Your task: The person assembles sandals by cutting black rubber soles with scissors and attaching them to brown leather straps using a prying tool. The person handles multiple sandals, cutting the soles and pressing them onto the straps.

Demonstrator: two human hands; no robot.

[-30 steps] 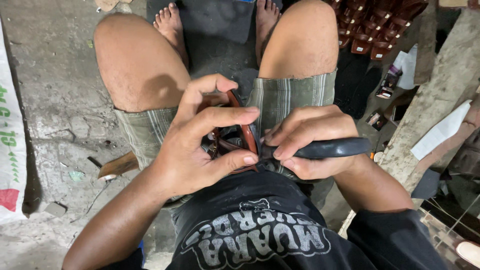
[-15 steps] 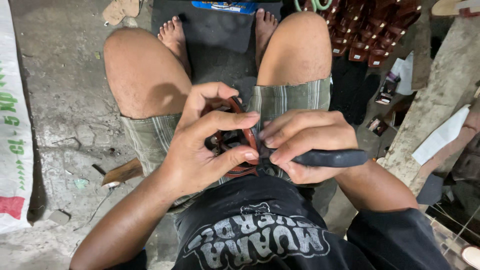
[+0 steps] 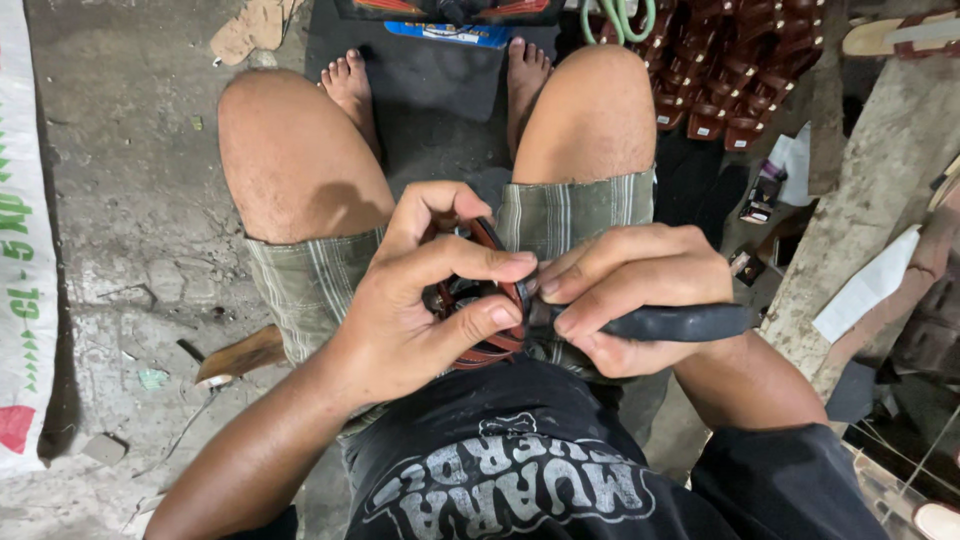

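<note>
A reddish-brown leather strap piece is pinched over the lap by the left hand, fingers curled shut; a black-handled tool is gripped tight in the right hand, tip pressed at the strap's edge; work looks midway; finished brown sandals are stacked on the floor beyond the right knee.

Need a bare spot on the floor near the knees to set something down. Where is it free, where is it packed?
Free: grey concrete floor between the white sack and the thigh, and the dark mat between the feet. Crowded: stacked brown sandal pieces and scraps at upper right; left hand and right hand fill the lap.
</note>
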